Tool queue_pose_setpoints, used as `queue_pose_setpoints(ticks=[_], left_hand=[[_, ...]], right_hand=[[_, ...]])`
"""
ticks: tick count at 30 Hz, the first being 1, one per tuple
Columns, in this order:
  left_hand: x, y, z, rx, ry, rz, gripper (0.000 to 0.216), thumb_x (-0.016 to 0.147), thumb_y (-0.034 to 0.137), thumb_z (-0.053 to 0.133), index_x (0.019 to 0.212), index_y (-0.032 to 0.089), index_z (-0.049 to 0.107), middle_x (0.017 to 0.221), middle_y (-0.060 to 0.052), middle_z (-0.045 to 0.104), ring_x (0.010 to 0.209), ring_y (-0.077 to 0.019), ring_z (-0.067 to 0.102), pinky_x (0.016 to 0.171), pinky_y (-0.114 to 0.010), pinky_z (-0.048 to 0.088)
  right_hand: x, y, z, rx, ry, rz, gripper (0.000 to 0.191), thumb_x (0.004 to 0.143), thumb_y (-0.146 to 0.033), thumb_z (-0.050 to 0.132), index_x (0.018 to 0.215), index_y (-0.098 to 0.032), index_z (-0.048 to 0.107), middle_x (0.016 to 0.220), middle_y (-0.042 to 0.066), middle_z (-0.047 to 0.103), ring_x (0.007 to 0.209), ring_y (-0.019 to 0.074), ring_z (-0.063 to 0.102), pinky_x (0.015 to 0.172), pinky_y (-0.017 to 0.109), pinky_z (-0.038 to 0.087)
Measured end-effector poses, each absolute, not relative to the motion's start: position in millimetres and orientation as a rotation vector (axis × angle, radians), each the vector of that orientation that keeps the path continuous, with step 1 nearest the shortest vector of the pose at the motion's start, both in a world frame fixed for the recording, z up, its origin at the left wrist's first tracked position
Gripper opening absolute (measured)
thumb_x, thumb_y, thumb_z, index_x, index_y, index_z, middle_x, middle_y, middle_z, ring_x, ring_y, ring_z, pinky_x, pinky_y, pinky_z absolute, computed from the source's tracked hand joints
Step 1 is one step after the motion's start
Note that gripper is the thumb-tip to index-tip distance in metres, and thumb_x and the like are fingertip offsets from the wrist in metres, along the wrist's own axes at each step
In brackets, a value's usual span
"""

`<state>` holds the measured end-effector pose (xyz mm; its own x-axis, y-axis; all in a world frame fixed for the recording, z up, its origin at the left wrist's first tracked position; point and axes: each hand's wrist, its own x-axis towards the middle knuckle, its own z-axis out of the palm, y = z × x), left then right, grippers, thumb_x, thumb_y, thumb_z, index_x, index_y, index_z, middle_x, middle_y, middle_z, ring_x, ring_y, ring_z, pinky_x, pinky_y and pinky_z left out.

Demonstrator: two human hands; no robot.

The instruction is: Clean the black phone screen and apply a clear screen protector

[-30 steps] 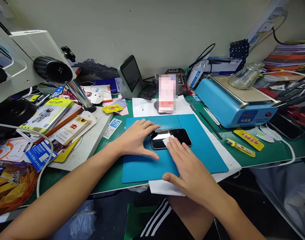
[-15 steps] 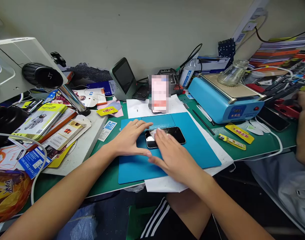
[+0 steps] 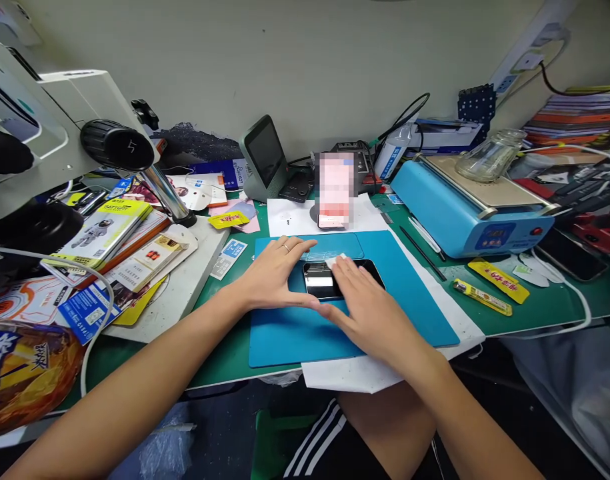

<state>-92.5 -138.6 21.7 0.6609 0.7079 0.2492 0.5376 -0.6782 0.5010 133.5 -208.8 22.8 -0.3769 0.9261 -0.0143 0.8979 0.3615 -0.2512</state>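
A black phone (image 3: 321, 280) lies flat on the blue work mat (image 3: 409, 300) in the middle of the bench. My left hand (image 3: 275, 273) rests on the mat, its thumb and fingers bracketing the phone's left end. My right hand (image 3: 369, 307) lies flat over the phone with its fingers stretched out, pressing a small white wipe (image 3: 336, 261) onto the screen near the far edge. Most of the phone's right half is hidden under that hand.
A blue heating machine (image 3: 465, 213) with a glass jar (image 3: 491, 155) stands at the right. A microscope arm (image 3: 85, 140) overhangs the left, above boxes and packets (image 3: 105, 230). A small screen (image 3: 262, 157) stands behind the mat. A yellow lighter (image 3: 482, 297) lies right of the mat.
My right hand has slid the white wipe back and forth across the phone's screen; it now sits near the far edge. My left hand has kept its hold on the phone.
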Motion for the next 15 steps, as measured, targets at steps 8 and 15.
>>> queue_pose_setpoints(ticks=[8,15], left_hand=[[-95,-138,19,2.461,0.956,0.653,0.109,0.075,0.096,0.034,0.153,0.019,0.040,0.137,-0.016,0.056,0.123,-0.0364,0.050,0.109,-0.053,0.037],[-93,-139,21,2.458,0.995,0.601,0.107,0.076,0.095,0.035,0.153,0.021,0.039,0.135,-0.015,0.057,0.123,-0.0370,0.050,0.108,-0.054,0.038]], right_hand=[[102,-201,26,-1.407,-2.565,0.413,0.099,0.092,-0.078,0.032,0.158,-0.005,0.031,0.165,0.019,0.028,0.155,0.0311,0.021,0.125,0.052,0.024],[159,-209,22,-1.640,-2.501,0.251,0.089,0.097,-0.072,0.025,0.157,-0.007,0.034,0.164,0.017,0.032,0.153,0.0303,0.026,0.123,0.054,0.027]])
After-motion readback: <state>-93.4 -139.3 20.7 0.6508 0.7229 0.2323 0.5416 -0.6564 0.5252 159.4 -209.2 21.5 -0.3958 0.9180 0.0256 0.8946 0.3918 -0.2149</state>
